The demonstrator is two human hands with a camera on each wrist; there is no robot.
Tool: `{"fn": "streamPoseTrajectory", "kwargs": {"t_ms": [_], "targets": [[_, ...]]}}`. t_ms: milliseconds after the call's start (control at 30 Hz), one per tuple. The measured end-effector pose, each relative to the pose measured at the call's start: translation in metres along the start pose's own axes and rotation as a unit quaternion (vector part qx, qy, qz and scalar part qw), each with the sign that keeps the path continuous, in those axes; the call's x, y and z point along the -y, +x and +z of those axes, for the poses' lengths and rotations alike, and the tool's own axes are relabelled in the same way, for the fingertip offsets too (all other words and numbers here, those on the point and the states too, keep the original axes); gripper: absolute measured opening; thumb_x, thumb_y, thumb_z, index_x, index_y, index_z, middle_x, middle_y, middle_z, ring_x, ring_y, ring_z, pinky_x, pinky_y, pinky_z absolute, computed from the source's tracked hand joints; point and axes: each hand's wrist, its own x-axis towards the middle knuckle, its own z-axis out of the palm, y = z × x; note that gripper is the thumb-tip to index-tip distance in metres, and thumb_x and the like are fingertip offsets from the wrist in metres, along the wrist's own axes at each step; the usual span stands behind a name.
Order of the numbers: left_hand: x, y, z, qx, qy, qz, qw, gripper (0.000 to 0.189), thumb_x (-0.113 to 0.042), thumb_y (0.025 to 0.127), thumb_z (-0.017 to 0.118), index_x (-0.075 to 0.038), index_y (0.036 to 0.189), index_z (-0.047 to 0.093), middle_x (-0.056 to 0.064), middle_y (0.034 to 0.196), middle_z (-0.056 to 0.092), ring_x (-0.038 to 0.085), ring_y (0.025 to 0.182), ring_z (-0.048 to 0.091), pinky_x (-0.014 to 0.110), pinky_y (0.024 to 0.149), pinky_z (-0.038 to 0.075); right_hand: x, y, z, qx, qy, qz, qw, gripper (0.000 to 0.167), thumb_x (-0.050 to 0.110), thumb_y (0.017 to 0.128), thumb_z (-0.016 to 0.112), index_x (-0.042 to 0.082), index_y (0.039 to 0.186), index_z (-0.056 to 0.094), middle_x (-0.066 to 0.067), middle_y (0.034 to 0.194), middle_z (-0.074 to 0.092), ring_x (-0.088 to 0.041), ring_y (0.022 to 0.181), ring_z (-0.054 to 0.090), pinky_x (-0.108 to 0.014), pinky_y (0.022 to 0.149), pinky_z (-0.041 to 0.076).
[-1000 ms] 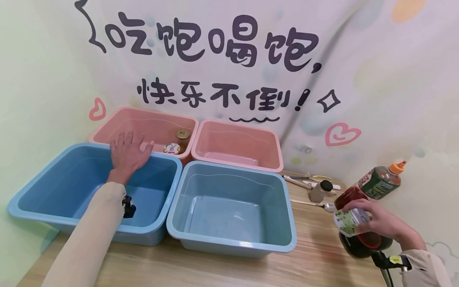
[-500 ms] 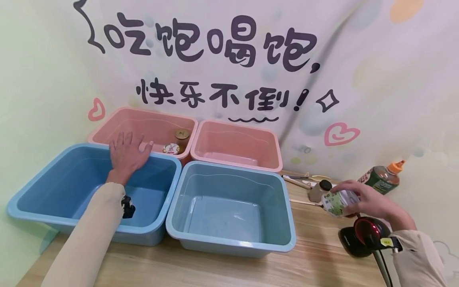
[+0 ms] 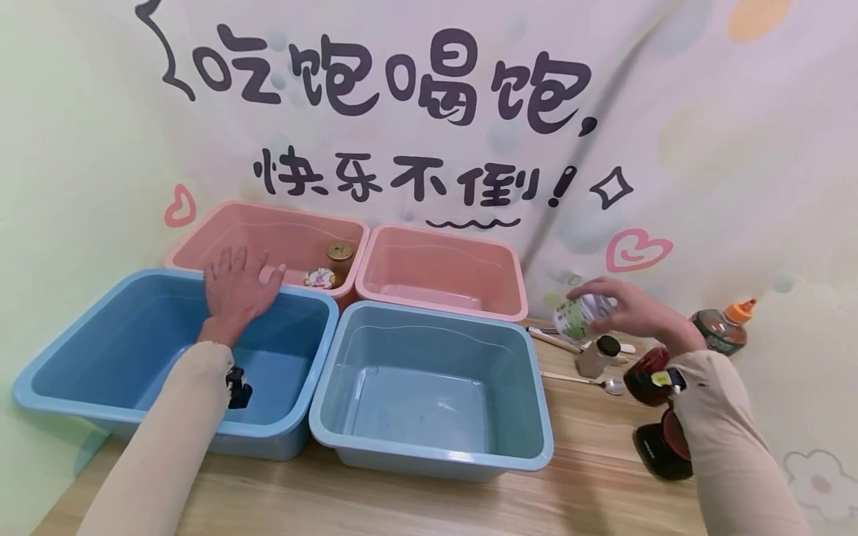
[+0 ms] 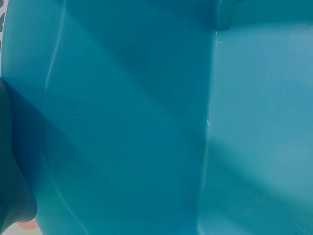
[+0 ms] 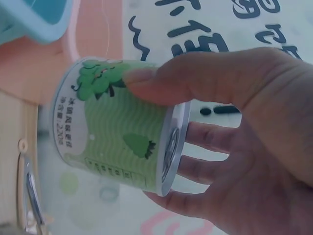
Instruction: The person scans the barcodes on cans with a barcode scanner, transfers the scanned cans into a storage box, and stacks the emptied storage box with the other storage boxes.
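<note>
My right hand [image 3: 630, 309] grips a small green-and-white tin can [image 3: 576, 318] in the air, above the utensils at the right. In the right wrist view the thumb lies across the label of the can [image 5: 112, 122], its ring-pull end facing the palm. My left hand [image 3: 240, 286] rests with spread fingers on the back rim of the dark blue basin [image 3: 87, 313], next to the left pink basin [image 3: 201, 231]. Inside that pink basin are a gold-lidded can [image 3: 340, 251] and a can with a patterned white top [image 3: 319, 278]. The left wrist view mostly shows the blue basin's inner wall [image 4: 127, 117].
A light blue basin [image 3: 429, 455] and a second pink basin [image 3: 442, 237] stand in the middle. To the right are a black-capped jar [image 3: 596, 359], a spoon [image 3: 611, 385], a red jar [image 3: 645, 376], an orange-capped bottle [image 3: 724, 327] and a black-and-red device [image 3: 660, 450].
My right hand has carried the can leftward and up, from beside the orange-capped bottle to near the right pink basin. The left hand has stayed on the rim.
</note>
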Motion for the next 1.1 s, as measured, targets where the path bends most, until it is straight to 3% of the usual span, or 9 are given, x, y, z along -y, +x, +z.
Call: {"fn": "streamPoseTrajectory", "kwargs": {"t_ms": [300,467,633,933,1100], "targets": [[0.004,-0.004,0.0,-0.005,0.0,0.004,1.0,0.075,-0.057,0.1,0.031,-0.009,0.157,0.027,0.029,0.163,0.019,0.052,0.151,0.007,0.072,0.117,0.002,0.026,0.061,-0.001,0.007,0.016,-0.005,0.9998,0.058,0.001,0.079,0.075,0.007,0.134,0.061,-0.022,0.127,0.059,-0.036,0.106,0.057,-0.035,0.079,0.054],[0.004,-0.003,0.0,-0.008,0.004,0.004,1.0,0.074,-0.057,0.101,0.032,-0.008,0.157,0.028,0.03,0.162,0.019,0.052,0.15,0.009,0.073,0.117,0.001,0.037,0.09,0.007,0.009,-0.003,-0.002,0.9999,0.06,0.006,0.081,0.074,0.011,0.138,0.058,-0.022,0.128,0.058,-0.037,0.109,0.057,-0.042,0.085,0.056],[0.003,-0.002,-0.001,-0.008,0.005,0.003,0.9999,0.074,-0.056,0.101,0.032,-0.007,0.156,0.029,0.03,0.162,0.019,0.052,0.15,0.009,0.072,0.118,0.0,0.044,0.117,0.02,0.016,-0.001,-0.012,0.9998,0.058,0.006,0.08,0.074,0.01,0.137,0.059,-0.022,0.124,0.06,-0.036,0.108,0.057,-0.042,0.086,0.055],[0.002,-0.003,-0.001,-0.013,0.006,0.008,0.9999,0.073,-0.055,0.101,0.033,-0.006,0.155,0.031,0.03,0.161,0.021,0.052,0.15,0.011,0.072,0.118,0.003,0.042,0.15,0.054,0.041,0.007,0.002,0.9991,0.055,0.004,0.078,0.077,0.009,0.131,0.062,-0.02,0.129,0.056,-0.036,0.112,0.056,-0.045,0.092,0.054],[0.002,-0.002,0.0,-0.01,0.007,0.007,0.9999,0.075,-0.057,0.101,0.031,-0.007,0.156,0.03,0.03,0.162,0.018,0.052,0.15,0.01,0.072,0.118,0.001,0.04,0.162,0.069,0.057,0.003,-0.009,0.9983,0.054,0.001,0.075,0.078,0.003,0.127,0.063,-0.022,0.128,0.056,-0.037,0.112,0.053,-0.045,0.089,0.055]]}}
